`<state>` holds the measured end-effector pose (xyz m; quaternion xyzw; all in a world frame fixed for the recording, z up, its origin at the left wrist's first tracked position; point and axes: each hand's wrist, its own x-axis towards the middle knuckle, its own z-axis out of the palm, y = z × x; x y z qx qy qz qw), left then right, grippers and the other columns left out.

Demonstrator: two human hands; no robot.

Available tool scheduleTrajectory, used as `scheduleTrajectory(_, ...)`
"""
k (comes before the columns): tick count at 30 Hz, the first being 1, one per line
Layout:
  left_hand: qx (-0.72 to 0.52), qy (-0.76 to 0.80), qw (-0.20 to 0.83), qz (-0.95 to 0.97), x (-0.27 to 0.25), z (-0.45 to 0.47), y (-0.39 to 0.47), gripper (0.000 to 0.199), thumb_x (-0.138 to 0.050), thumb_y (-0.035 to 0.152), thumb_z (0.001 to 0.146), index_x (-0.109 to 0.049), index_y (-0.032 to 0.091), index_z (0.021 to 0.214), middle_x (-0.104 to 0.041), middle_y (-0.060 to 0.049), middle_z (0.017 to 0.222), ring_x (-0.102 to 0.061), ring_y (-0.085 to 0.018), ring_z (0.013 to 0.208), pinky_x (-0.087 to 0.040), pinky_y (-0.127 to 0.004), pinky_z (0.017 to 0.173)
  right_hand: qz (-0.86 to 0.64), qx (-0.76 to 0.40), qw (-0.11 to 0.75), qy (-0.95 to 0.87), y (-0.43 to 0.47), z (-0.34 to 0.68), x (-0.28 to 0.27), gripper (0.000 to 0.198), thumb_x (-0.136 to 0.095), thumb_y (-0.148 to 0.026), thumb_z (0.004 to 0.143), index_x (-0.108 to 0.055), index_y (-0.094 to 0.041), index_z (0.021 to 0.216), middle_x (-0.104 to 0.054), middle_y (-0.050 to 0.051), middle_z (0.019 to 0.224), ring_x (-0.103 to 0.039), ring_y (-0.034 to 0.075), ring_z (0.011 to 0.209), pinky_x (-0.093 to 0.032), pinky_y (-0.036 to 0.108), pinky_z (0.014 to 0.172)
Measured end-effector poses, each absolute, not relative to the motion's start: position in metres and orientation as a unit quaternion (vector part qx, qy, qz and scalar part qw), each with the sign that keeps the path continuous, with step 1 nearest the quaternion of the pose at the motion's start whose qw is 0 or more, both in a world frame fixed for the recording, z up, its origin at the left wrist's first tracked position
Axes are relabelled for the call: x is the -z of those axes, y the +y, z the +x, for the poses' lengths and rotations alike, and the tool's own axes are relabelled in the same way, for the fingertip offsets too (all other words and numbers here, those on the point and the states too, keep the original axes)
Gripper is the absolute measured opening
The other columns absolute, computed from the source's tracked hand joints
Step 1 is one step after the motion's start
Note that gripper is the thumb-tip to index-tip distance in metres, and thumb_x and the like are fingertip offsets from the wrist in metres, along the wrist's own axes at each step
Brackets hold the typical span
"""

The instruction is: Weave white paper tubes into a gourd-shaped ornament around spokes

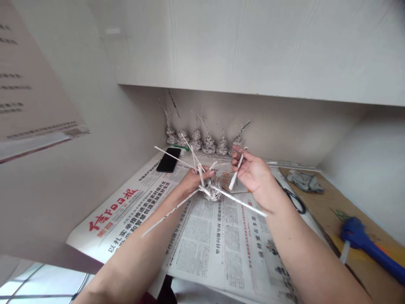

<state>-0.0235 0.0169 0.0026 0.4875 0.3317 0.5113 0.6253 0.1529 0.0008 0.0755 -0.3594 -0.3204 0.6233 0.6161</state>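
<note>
A small round weave of rolled newspaper strips [212, 191] is gripped by my left hand [193, 180], thumb on top and fingers behind it. Several long paper sticks spread outward from the weave in different directions. To its right, my right hand [251, 166] pinches a short rolled paper stick [238, 171] between thumb and fingers, its thicker end pointing down. That stick is apart from the weave. Part of the weave is hidden by the left thumb and the sticks.
Newspaper sheets [202, 249] cover the table. Several finished gourd-shaped weaves [209, 145] line the back wall. A black phone [168, 160] lies at left. Scissors [294, 200], a crumpled plastic bag [305, 181] and a blue glue gun [363, 240] are at right. A cabinet overhangs.
</note>
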Motion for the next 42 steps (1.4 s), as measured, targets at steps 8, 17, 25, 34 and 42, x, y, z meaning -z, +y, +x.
scheduleTrajectory(8,-0.573,0.356,0.593,0.440,-0.006,-0.026,0.018,0.035,-0.086,0.037,0.053,-0.068,0.012,0.068,-0.060,0.001,0.054,-0.049,-0.008,0.046,-0.036,-0.023,0.047,-0.480,-0.389,0.466,-0.633,-0.008,0.140,-0.059,0.054,-0.056,-0.019,0.083,-0.049,-0.024,0.136,-0.072,0.004,0.093,-0.062,0.016,0.072,-0.046,0.029,0.064)
scheduleTrajectory(17,-0.570,0.314,0.625,0.431,-0.003,-0.022,0.018,0.038,-0.088,0.033,0.049,-0.070,0.010,0.074,-0.069,-0.005,0.064,-0.061,-0.015,0.056,-0.047,-0.027,0.057,-0.508,-0.205,0.333,-0.767,-0.017,0.128,-0.052,0.057,-0.047,-0.013,0.087,-0.042,-0.021,0.143,-0.074,0.007,0.099,-0.067,0.021,0.089,-0.045,0.036,0.084)
scheduleTrajectory(25,-0.622,0.317,0.619,0.359,0.005,-0.029,0.030,0.036,-0.085,0.036,0.055,-0.060,0.013,0.066,-0.059,0.003,0.054,-0.050,-0.008,0.046,-0.037,-0.023,0.048,-0.539,-0.229,0.313,-0.748,-0.006,0.167,-0.065,0.032,-0.062,-0.026,0.082,-0.068,-0.029,0.113,-0.074,0.005,0.099,-0.068,0.022,0.087,-0.047,0.037,0.081)
scheduleTrajectory(34,-0.619,0.216,0.711,0.254,0.009,-0.030,0.039,0.037,-0.087,0.029,0.056,-0.054,0.014,0.064,-0.049,0.005,0.052,-0.047,-0.007,0.047,-0.033,-0.021,0.046,-0.479,-0.226,0.474,-0.704,-0.016,0.154,-0.080,0.018,-0.068,-0.033,0.077,-0.072,-0.022,0.090,-0.072,0.002,0.076,-0.062,0.014,0.064,-0.046,0.028,0.061)
scheduleTrajectory(42,-0.569,0.205,0.751,0.265,0.015,-0.028,0.037,0.029,-0.083,0.026,0.063,-0.057,0.014,0.068,-0.052,0.004,0.055,-0.049,-0.008,0.049,-0.039,-0.023,0.051,-0.384,-0.072,0.512,-0.765,-0.039,0.129,-0.079,0.017,-0.068,-0.027,0.082,-0.073,-0.026,0.098,-0.073,0.001,0.084,-0.062,0.013,0.068,-0.048,0.027,0.064)
